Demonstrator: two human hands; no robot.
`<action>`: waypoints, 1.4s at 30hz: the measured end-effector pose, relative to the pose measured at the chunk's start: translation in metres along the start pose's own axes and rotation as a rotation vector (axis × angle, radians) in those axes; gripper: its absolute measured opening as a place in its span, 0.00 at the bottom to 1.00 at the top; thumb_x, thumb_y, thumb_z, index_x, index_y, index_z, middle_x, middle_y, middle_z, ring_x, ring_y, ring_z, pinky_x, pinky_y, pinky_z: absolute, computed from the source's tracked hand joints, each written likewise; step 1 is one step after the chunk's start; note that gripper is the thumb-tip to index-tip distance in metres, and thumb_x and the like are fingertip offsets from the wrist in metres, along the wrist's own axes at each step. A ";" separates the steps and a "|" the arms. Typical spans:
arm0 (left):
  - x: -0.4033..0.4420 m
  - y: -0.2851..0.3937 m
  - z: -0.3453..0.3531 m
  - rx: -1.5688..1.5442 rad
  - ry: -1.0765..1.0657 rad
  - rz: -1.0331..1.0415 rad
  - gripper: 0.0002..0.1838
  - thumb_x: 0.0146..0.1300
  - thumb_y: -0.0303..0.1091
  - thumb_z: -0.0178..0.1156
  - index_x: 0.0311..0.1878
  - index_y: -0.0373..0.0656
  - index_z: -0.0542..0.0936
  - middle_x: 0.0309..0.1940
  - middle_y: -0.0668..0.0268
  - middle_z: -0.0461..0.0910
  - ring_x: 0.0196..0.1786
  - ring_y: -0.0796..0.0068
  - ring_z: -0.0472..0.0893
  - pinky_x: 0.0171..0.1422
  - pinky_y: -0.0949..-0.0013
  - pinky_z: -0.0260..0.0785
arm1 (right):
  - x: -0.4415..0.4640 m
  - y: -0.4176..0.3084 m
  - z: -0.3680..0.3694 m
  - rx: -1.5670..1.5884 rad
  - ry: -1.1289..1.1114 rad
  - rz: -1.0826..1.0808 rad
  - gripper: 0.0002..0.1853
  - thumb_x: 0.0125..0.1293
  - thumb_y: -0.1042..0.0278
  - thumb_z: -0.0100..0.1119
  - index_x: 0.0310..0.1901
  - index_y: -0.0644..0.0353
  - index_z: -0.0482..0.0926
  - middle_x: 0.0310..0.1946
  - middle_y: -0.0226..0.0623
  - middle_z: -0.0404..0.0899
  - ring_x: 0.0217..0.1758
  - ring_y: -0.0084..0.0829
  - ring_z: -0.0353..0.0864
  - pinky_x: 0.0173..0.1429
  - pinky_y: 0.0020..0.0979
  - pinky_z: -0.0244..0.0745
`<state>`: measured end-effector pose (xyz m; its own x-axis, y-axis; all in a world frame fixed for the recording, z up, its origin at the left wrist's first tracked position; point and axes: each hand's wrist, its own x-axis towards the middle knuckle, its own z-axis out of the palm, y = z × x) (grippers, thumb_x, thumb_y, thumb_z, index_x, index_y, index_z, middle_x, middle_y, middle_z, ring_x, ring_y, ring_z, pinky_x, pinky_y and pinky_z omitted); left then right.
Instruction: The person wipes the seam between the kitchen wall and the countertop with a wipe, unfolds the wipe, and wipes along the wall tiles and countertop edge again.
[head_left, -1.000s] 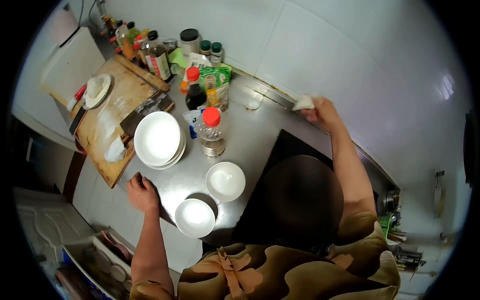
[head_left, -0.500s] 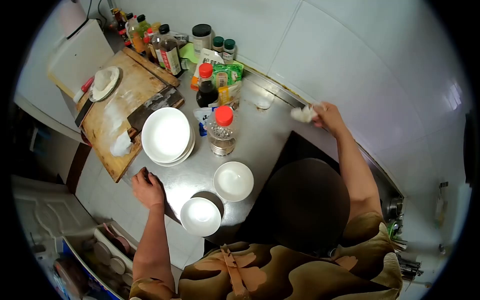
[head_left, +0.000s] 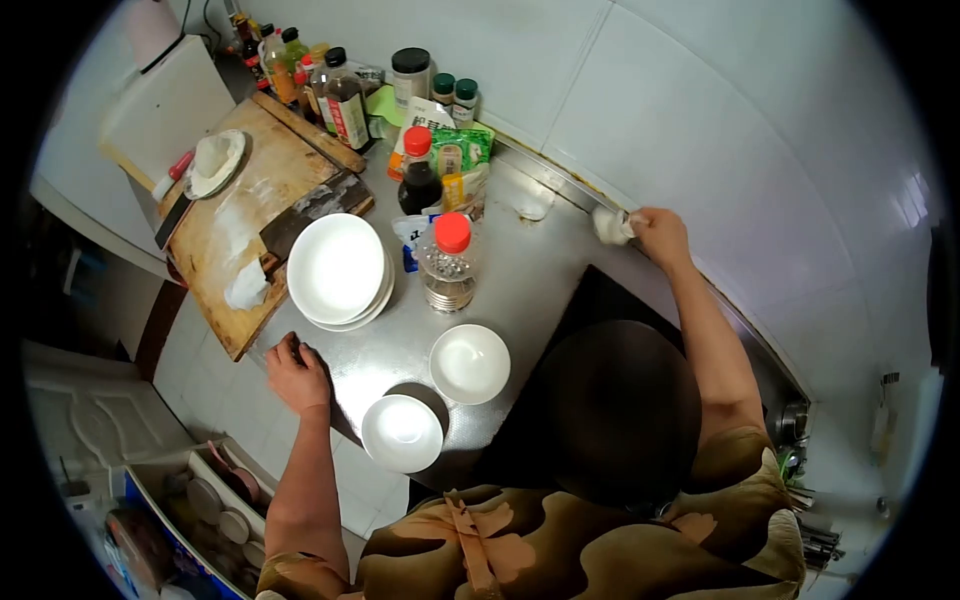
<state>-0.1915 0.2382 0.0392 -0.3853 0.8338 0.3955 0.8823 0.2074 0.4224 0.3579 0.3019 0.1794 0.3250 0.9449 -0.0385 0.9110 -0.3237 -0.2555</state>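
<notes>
My right hand [head_left: 661, 238] is closed around a crumpled white cloth [head_left: 612, 226], at the back edge of the steel counter beside the wall tiles. Whether it is fabric or paper is hard to tell. My left hand [head_left: 298, 376] rests on the front-left edge of the counter [head_left: 530, 290], fingers curled in and nothing visible in them. Behind it stands a stack of white bowls and plates [head_left: 336, 270]. Two small white bowls [head_left: 470, 364] sit to its right. A dark round pan [head_left: 625, 415] lies on the black cooktop [head_left: 580, 300], below my right forearm.
A clear red-capped bottle [head_left: 449, 265] and a dark sauce bottle [head_left: 419, 180] stand mid-counter. Seasoning packets [head_left: 462, 150] and jars [head_left: 410, 78] line the wall. At left, a floury wooden board [head_left: 262, 190] bears a cleaver and a plate of dough [head_left: 214, 165].
My right hand and the white cloth have shifted slightly right along the back edge, and the cloth looks more bunched. My left hand stays at the counter edge. The camera view has shifted slightly.
</notes>
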 end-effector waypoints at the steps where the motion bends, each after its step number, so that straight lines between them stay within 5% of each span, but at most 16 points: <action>1: 0.001 0.001 0.000 -0.008 0.014 0.013 0.12 0.59 0.30 0.59 0.47 0.44 0.80 0.41 0.59 0.77 0.44 0.56 0.79 0.48 0.56 0.71 | 0.008 0.004 -0.001 0.707 -0.081 0.164 0.14 0.68 0.62 0.56 0.48 0.63 0.78 0.42 0.36 0.81 0.45 0.31 0.82 0.46 0.32 0.81; 2: -0.002 0.003 0.002 -0.018 0.018 0.024 0.12 0.59 0.30 0.60 0.47 0.44 0.80 0.41 0.59 0.77 0.44 0.56 0.79 0.48 0.56 0.71 | 0.011 -0.002 -0.004 0.699 -0.089 0.163 0.14 0.68 0.62 0.56 0.48 0.63 0.78 0.42 0.36 0.81 0.45 0.31 0.82 0.46 0.32 0.81; 4: -0.002 0.007 0.005 -0.102 0.000 -0.002 0.12 0.58 0.30 0.60 0.46 0.44 0.80 0.40 0.59 0.77 0.44 0.56 0.79 0.47 0.57 0.72 | 0.005 -0.005 -0.013 1.430 -0.158 0.009 0.16 0.66 0.60 0.58 0.48 0.63 0.79 0.40 0.35 0.81 0.44 0.30 0.81 0.43 0.30 0.81; 5: -0.001 0.006 0.004 -0.075 -0.004 0.004 0.12 0.58 0.29 0.60 0.46 0.44 0.80 0.40 0.59 0.77 0.43 0.56 0.79 0.46 0.58 0.72 | 0.007 -0.005 -0.006 1.192 -0.174 0.196 0.15 0.67 0.60 0.58 0.48 0.63 0.78 0.43 0.36 0.80 0.45 0.29 0.81 0.43 0.30 0.81; 8: -0.002 -0.001 0.004 0.001 0.028 0.027 0.12 0.59 0.30 0.59 0.46 0.45 0.80 0.40 0.59 0.77 0.43 0.56 0.80 0.46 0.58 0.73 | 0.014 0.001 -0.002 1.117 -0.024 0.192 0.14 0.67 0.61 0.58 0.47 0.63 0.78 0.44 0.37 0.80 0.45 0.28 0.81 0.41 0.29 0.81; 12: 0.000 0.000 0.004 -0.009 0.018 0.016 0.12 0.59 0.31 0.60 0.47 0.45 0.80 0.42 0.60 0.77 0.46 0.56 0.78 0.49 0.57 0.70 | 0.021 0.016 0.018 0.720 -0.140 0.192 0.12 0.64 0.64 0.59 0.44 0.63 0.79 0.35 0.35 0.81 0.35 0.24 0.81 0.33 0.25 0.79; 14: -0.002 0.005 0.001 0.011 -0.006 -0.011 0.13 0.59 0.31 0.60 0.48 0.44 0.80 0.42 0.59 0.77 0.47 0.56 0.78 0.50 0.57 0.70 | 0.024 0.010 0.020 0.792 -0.015 0.181 0.13 0.66 0.64 0.59 0.45 0.64 0.78 0.34 0.35 0.81 0.34 0.23 0.80 0.33 0.26 0.80; 16: -0.006 -0.004 0.007 -0.027 -0.024 -0.019 0.13 0.59 0.32 0.59 0.48 0.44 0.80 0.42 0.60 0.77 0.47 0.56 0.78 0.51 0.57 0.70 | 0.017 0.002 0.005 1.255 -0.024 0.176 0.14 0.67 0.62 0.60 0.46 0.63 0.77 0.34 0.34 0.81 0.34 0.23 0.80 0.34 0.26 0.80; 20: -0.001 0.000 0.003 0.003 -0.005 0.010 0.13 0.59 0.32 0.59 0.48 0.46 0.80 0.42 0.61 0.77 0.46 0.57 0.78 0.50 0.57 0.70 | 0.017 -0.008 0.012 1.223 -0.082 0.278 0.14 0.68 0.59 0.59 0.46 0.61 0.77 0.36 0.33 0.81 0.31 0.22 0.80 0.34 0.25 0.80; 26: -0.002 -0.001 0.005 0.009 -0.029 -0.043 0.13 0.60 0.33 0.59 0.49 0.48 0.80 0.42 0.64 0.77 0.46 0.61 0.78 0.51 0.58 0.68 | 0.041 -0.039 0.032 1.057 0.044 0.271 0.13 0.66 0.60 0.59 0.42 0.62 0.79 0.34 0.32 0.80 0.29 0.21 0.79 0.30 0.23 0.77; 28: -0.003 0.001 0.008 0.031 -0.014 -0.015 0.13 0.60 0.33 0.58 0.49 0.48 0.80 0.42 0.64 0.76 0.46 0.62 0.78 0.51 0.58 0.68 | 0.050 -0.055 0.040 0.982 0.144 0.106 0.14 0.66 0.60 0.58 0.40 0.65 0.80 0.31 0.32 0.80 0.31 0.20 0.79 0.29 0.20 0.75; 30: -0.003 -0.003 0.011 0.012 -0.022 -0.040 0.13 0.61 0.33 0.58 0.49 0.49 0.80 0.42 0.65 0.76 0.46 0.62 0.78 0.51 0.58 0.67 | 0.060 -0.064 0.057 0.968 0.138 0.071 0.14 0.63 0.60 0.60 0.40 0.65 0.81 0.29 0.35 0.81 0.31 0.26 0.80 0.33 0.26 0.76; 33: -0.002 -0.003 0.010 -0.002 -0.039 -0.049 0.13 0.61 0.33 0.58 0.49 0.49 0.80 0.42 0.65 0.76 0.45 0.63 0.78 0.51 0.58 0.67 | 0.064 -0.071 0.103 0.470 0.171 -0.052 0.14 0.58 0.60 0.63 0.41 0.60 0.82 0.32 0.38 0.83 0.34 0.34 0.81 0.40 0.33 0.77; 35: -0.002 -0.002 0.012 0.013 -0.041 -0.050 0.13 0.61 0.34 0.58 0.49 0.49 0.80 0.42 0.65 0.76 0.45 0.62 0.78 0.51 0.58 0.67 | 0.055 -0.075 0.128 0.187 -0.132 -0.240 0.15 0.54 0.61 0.64 0.42 0.56 0.83 0.34 0.41 0.84 0.36 0.41 0.82 0.47 0.37 0.76; 40: -0.002 -0.002 0.012 0.001 -0.029 -0.018 0.13 0.61 0.34 0.58 0.49 0.49 0.80 0.42 0.64 0.76 0.45 0.62 0.78 0.51 0.58 0.67 | 0.045 -0.085 0.110 0.398 -0.071 -0.206 0.15 0.53 0.64 0.60 0.43 0.55 0.83 0.36 0.40 0.84 0.41 0.41 0.82 0.49 0.38 0.76; 42: -0.001 -0.004 0.012 -0.033 -0.049 -0.043 0.13 0.61 0.34 0.58 0.49 0.48 0.80 0.42 0.63 0.76 0.45 0.61 0.78 0.51 0.57 0.67 | 0.049 -0.089 0.099 0.161 0.014 -0.116 0.15 0.54 0.64 0.59 0.44 0.55 0.82 0.39 0.39 0.83 0.46 0.41 0.81 0.51 0.39 0.75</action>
<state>-0.1915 0.2423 0.0268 -0.4083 0.8487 0.3363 0.8555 0.2271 0.4654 0.2677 0.3818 0.1049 0.2245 0.9744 0.0134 0.8905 -0.1996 -0.4090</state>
